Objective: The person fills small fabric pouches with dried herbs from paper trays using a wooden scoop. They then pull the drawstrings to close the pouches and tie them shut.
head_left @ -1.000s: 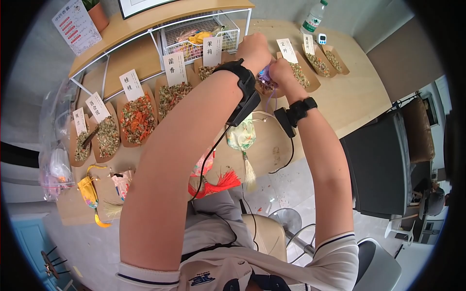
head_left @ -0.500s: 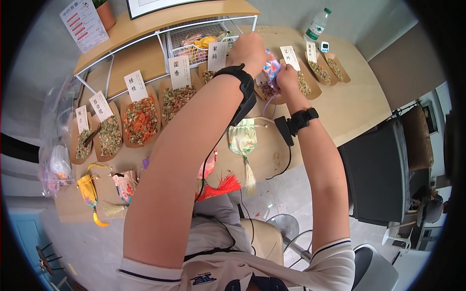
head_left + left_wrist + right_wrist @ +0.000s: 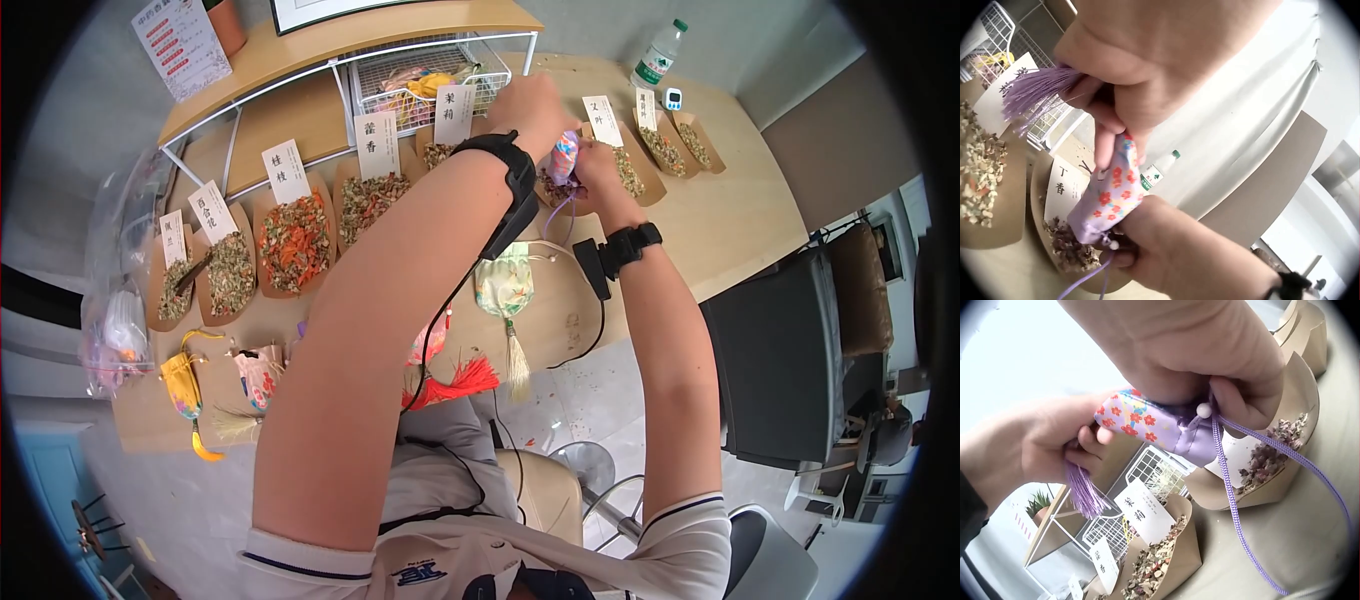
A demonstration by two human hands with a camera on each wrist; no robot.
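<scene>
A small floral sachet point(image 3: 564, 158) is held above the tabletop point(image 3: 740, 200), at the upper middle of the head view. The left hand point(image 3: 1147, 56) is clamped on its tassel end and the right hand point(image 3: 1210, 356) on its gathered neck, so the purple cord point(image 3: 1241, 500) hangs free over a tray of dried herbs point(image 3: 1266, 465).

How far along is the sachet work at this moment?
Looks done: a pale green sachet lies closed on the table, as do a yellow one and others. In hand: the left hand and right hand hold the purple floral sachet above a herb tray. Left: its cord hangs loose.
</scene>
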